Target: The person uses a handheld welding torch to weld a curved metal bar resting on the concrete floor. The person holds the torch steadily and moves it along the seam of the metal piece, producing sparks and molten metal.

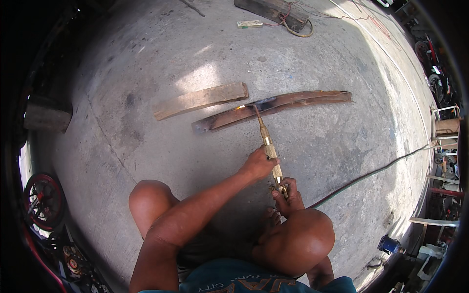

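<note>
A brass gas torch (273, 152) points away from me, gripped in both hands. My left hand (260, 162) is wrapped round the middle of its body. Lower down, my right hand (288, 194) closes on the rear end, fingers at the valve knobs. The torch tip reaches a long rusty steel channel bar (303, 99) lying on the concrete floor. A small bright glow shows on the bar just left of the tip, and a dark bluish heat mark lies to its right. Behind the bar's left part rests a wooden block (200, 100), close beside it.
A paired red and green hose (361, 177) runs from near my right hand toward the right. Far off lie a dark timber (273, 10) with wires and a small pale block (249, 24). A wheel (44, 201) stands at left; shelving and a blue can (389, 244) are at right.
</note>
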Available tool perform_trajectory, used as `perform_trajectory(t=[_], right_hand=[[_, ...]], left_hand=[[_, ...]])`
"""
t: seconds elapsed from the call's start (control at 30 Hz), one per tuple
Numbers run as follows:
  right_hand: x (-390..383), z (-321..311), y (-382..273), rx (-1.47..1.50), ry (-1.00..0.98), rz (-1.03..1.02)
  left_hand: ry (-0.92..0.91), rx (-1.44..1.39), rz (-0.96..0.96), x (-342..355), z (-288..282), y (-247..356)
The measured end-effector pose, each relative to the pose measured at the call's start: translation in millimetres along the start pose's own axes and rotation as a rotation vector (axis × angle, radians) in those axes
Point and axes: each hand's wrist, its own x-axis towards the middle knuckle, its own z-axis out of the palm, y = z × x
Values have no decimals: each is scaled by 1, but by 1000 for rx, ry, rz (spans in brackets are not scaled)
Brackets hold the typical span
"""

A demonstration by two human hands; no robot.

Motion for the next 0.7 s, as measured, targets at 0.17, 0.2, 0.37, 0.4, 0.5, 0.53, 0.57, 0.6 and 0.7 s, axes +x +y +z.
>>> perform_trajectory(t=[0.17, 0.2, 0.37, 0.4, 0.5, 0.53, 0.57, 0.6, 0.7], right_hand=[[-1, 0, 3, 2, 7, 12], [0, 0, 3, 4, 6, 11], [0, 2, 3, 20, 5, 25], [-1, 3, -1, 35, 7, 43], [-1, 4, -3, 61, 8, 63], [-1, 3, -2, 67, 8, 64], [-2, 3, -1, 62, 16, 56], [-2, 4, 0, 55, 21, 49], [-1, 4, 2, 33, 16, 11]], left_hand=[[7, 8, 18, 1, 2, -1], [10, 30, 27, 3, 2, -4], [15, 71, 34, 7, 3, -10], [17, 75, 38, 7, 2, -11], [29, 77, 47, 8, 3, -12], [36, 70, 49, 7, 4, -12], [44, 64, 50, 7, 4, -11], [44, 67, 51, 7, 4, -12], [41, 63, 53, 7, 4, -13]])
